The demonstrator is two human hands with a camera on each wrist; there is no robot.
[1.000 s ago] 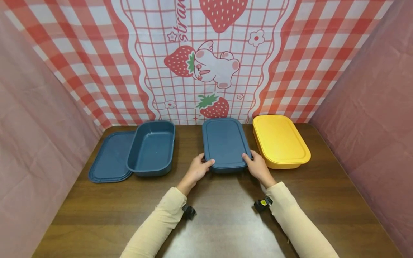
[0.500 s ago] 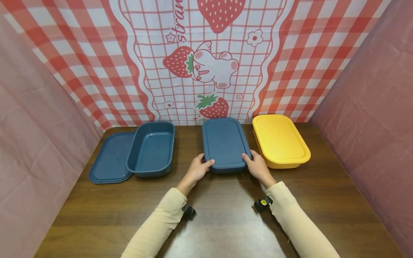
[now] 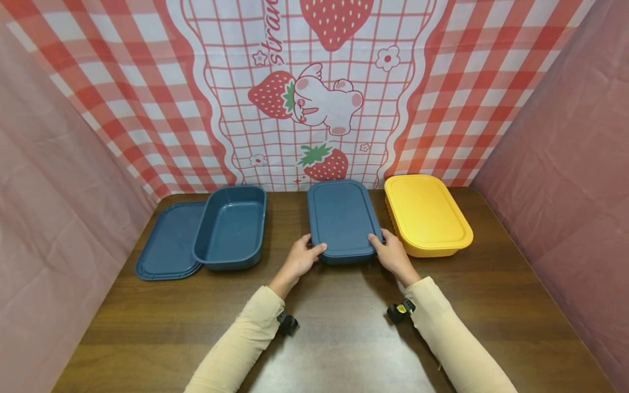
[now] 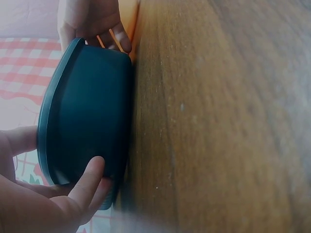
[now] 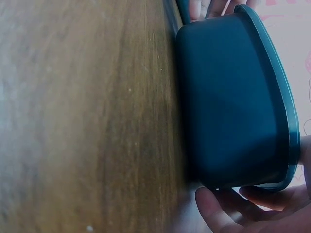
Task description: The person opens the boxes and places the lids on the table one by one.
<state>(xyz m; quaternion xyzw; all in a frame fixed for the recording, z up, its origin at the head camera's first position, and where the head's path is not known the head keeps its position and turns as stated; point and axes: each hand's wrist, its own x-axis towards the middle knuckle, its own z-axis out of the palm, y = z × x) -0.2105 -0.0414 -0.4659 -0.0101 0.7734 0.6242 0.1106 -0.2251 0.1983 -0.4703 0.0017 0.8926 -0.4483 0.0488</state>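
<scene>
A blue lidded food container stands on the table in the middle of the head view, its lid on. My left hand grips its near left corner, thumb on the lid's edge and fingers along the side. At the near right corner my right hand holds it the same way. Both wrist views show the container's near wall between the two hands, with fingers against its side and lower edge. What is inside the container is hidden by the lid.
To the left, an open blue container partly overlaps a loose blue lid on the brown wooden table. A yellow lidded container stands close on the right. A strawberry-print cloth hangs behind.
</scene>
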